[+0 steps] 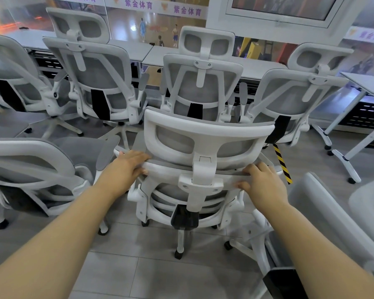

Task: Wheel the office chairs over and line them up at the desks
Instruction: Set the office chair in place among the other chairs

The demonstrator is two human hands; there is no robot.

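White mesh chair [205, 145] gripped by both hands [127, 167], four chairs [201, 83] at desks [261, 67]

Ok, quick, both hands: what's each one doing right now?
Left hand: gripping the top edge of the chair's backrest, left side.
Right hand: gripping the same edge, right side.

The near chair [203, 169] stands behind a row of chairs [203, 87] drawn up to the surface [259, 66]. Both hands grip its backrest top, left hand [125, 169] and right hand [263, 184] either side of the headrest. Another chair [37, 169] stands to its left.
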